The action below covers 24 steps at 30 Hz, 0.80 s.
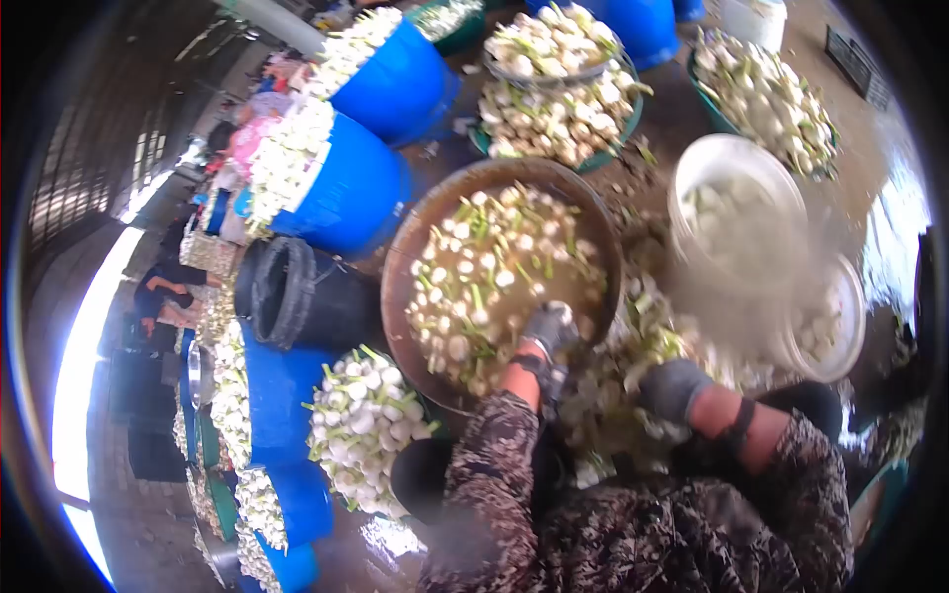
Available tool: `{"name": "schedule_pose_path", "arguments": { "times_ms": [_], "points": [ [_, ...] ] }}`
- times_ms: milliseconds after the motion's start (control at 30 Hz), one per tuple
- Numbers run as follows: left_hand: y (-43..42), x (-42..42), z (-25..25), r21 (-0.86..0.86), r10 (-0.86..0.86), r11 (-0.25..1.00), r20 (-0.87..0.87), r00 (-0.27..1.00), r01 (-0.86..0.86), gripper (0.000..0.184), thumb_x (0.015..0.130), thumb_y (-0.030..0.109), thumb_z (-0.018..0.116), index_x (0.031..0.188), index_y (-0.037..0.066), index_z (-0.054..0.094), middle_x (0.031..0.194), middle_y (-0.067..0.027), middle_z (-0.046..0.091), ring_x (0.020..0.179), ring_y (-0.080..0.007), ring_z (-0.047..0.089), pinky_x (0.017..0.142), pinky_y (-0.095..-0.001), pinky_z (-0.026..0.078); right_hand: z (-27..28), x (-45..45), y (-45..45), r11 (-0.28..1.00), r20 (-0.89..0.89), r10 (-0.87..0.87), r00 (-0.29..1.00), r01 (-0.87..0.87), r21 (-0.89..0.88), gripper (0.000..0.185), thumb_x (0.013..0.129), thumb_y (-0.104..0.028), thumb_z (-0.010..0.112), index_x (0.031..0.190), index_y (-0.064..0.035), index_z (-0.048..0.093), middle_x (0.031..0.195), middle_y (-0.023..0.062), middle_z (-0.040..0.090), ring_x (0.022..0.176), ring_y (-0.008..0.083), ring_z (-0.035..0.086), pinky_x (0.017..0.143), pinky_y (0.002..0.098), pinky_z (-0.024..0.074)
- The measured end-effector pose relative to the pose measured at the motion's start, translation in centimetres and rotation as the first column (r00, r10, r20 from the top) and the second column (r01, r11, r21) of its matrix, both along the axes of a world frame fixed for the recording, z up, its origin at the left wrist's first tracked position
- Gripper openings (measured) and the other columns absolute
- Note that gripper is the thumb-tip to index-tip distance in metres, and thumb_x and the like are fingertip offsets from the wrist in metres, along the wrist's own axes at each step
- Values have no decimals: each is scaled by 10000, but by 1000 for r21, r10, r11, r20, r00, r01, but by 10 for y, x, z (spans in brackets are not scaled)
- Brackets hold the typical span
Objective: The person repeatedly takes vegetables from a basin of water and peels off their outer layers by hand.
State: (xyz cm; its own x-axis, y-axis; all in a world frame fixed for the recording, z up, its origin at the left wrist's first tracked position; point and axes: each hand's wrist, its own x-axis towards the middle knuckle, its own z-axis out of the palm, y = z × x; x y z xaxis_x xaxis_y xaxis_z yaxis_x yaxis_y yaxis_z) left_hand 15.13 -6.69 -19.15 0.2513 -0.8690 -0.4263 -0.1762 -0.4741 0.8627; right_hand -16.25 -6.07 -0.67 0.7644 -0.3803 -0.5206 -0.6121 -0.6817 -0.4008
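Observation:
A wide brown basin (397,287) holds murky water with many white bulbs (457,346) on short green stems. Over its near right side reaches my left hand (550,330) in a grey glove, its fingers curled down towards the water. Whatever lies in those fingers is hidden. To the right, my right hand (674,389), also gloved, is closed like a fist above a heap of pale peelings and green trimmings (645,341). Its fingertips are turned away, so I cannot make out what they hold.
White buckets (687,163) with bulbs stand at the right, partly blurred. Heaped blue tubs (361,188) and a black bucket (287,296) line the left. A pile of bulbs (361,430) lies near my left knee. Filled green tubs (633,124) stand behind; a person (168,292) is far left.

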Motion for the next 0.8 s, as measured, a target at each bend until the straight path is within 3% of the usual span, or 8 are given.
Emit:
{"name": "schedule_pose_path", "arguments": {
  "times_ms": [67,100,167,300,367,400,633,800],
  "points": [
    [8,-34,68,45,267,954,-578,771,-297,151,929,90,566,1078,78,558,936,-82,613,839,-229,648,702,-363,596,7,-2,-6,985,249,-163,955,172,-14,291,874,-358,550,848,-108,697,868,154,688,822,373,654,725,475,522],
    [10,-33,81,-59,133,971,-668,732,-230,208,938,47,552,1143,67,521,1035,-101,587,910,-290,646,805,-396,597,9,-4,-7,962,362,-234,902,269,-51,248,881,-305,562,834,-88,671,841,165,672,792,389,638,710,488,511],
    [24,-67,140,-201,71,956,-549,833,-214,273,927,37,564,1196,48,517,1067,-98,584,942,-260,644,816,-378,591,11,-3,-11,902,657,-307,689,431,-31,185,881,-246,597,856,-71,650,817,171,654,782,389,633,698,482,508],
    [51,-107,202,-300,-77,952,-446,892,-67,383,936,39,576,1305,40,473,1194,-98,553,1041,-228,608,865,-375,578,18,-3,-21,837,798,-384,465,541,87,147,875,-204,630,876,-58,639,809,169,648,773,378,633,689,469,508],
    [60,-116,209,-369,-145,926,-160,976,77,384,940,50,580,1308,37,471,1214,-98,543,1066,-222,594,873,-380,579,24,-5,-20,801,820,-485,304,531,277,160,866,-217,657,881,-58,641,810,164,651,776,366,635,682,448,511],
    [68,-123,212,-336,-116,941,-257,960,23,394,932,56,601,1305,36,474,1211,-94,551,1075,-198,584,881,-353,569,21,-5,-20,815,858,-437,268,522,252,177,859,-229,663,875,-54,642,809,159,653,767,356,637,672,434,513],
    [75,-147,205,-383,-158,901,145,977,203,425,883,42,663,1269,10,486,1146,-77,571,1036,-155,568,933,-300,490,41,-11,-7,843,775,-300,556,535,-58,163,850,-237,636,887,-79,645,821,137,660,783,337,644,689,436,515],
    [78,-153,201,-406,-167,893,97,981,192,397,875,-7,632,1249,5,498,1158,-84,569,1044,-156,561,951,-297,471,41,-9,-4,835,711,-274,648,527,-159,131,821,-210,639,877,-91,638,817,126,654,800,331,641,684,435,514]
  ]
}}
